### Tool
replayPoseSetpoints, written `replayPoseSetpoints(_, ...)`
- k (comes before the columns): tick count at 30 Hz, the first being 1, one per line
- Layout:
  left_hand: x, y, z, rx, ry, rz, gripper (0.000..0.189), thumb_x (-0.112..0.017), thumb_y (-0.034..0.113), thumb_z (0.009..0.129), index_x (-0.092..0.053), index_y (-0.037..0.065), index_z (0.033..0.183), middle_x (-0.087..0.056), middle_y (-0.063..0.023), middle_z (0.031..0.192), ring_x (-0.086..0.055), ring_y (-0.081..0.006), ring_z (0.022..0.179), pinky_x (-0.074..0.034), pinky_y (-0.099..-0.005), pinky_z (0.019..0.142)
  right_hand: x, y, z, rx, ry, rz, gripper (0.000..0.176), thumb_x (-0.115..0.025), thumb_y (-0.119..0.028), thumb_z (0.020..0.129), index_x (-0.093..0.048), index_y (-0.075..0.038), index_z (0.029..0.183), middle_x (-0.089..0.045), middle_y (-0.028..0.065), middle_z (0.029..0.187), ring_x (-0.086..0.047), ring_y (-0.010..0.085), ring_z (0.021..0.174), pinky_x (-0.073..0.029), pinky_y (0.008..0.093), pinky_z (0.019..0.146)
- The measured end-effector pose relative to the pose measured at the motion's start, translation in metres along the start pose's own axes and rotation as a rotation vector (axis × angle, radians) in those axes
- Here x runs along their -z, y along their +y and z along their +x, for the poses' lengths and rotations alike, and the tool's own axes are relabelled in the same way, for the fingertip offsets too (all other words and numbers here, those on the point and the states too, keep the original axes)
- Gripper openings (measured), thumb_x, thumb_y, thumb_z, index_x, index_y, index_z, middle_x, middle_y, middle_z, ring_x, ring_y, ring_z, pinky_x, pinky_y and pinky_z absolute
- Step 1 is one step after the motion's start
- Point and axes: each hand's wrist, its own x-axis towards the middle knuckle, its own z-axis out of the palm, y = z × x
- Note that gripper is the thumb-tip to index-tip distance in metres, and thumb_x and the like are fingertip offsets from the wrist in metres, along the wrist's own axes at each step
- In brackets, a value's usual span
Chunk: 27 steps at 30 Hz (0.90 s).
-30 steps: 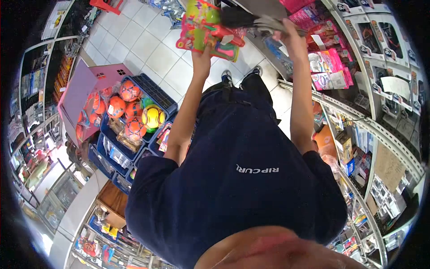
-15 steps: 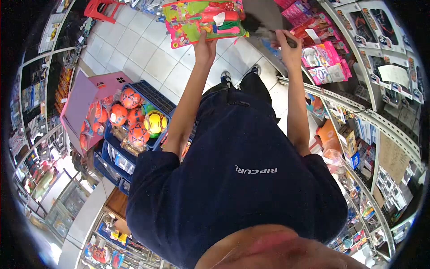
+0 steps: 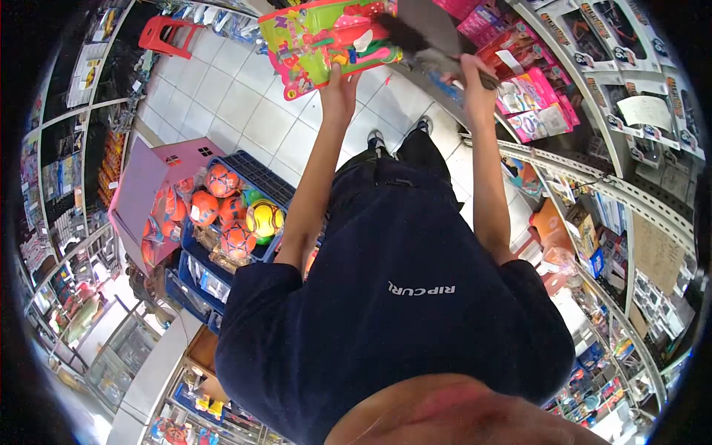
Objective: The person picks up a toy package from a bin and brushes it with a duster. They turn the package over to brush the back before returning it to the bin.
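My left hand (image 3: pixel 339 100) is closed on the near edge of a toy pack (image 3: pixel 315 52), its thumb on the front. The pack is a flat card in bright green and pink with small colourful toys on it. In my right hand (image 3: pixel 478 90) is the handle of a brush (image 3: pixel 404 33) with dark bristles. The bristles are slightly blurred and overlap the right side of the toy pack in this view.
Pink boxed toys (image 3: pixel 530 107) fill the shelf at my right. On the left, a blue crate (image 3: pixel 256 174) holds several orange and yellow balls beside a pink toy house (image 3: pixel 137 193). A red stool (image 3: pixel 167 37) stands on the tiled floor (image 3: pixel 245 93) at the far left.
The brush has swung left, so its bristles now lie across the right side of the toy pack. The toy pack has shifted slightly left and tilted.
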Motion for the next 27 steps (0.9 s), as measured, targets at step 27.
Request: replayPoseSetpoints(27,0.017,-0.002,-0.032,0.051,0.102,0.482,0.028,-0.048,0.011,0.089,-0.044,0.002,0.115,-0.051,-0.0059,0.108,-0.052,-0.0140,0.095,-0.047,-0.0285,0.078,-0.028,-0.031,0.057,0.161,-0.064,-0.317,0.023,-0.055,-0.018,0.085,-0.058,0.003,0.093,-0.061,0.0097,0.077,-0.058,0.0179,0.060,-0.045,0.0257,0.055)
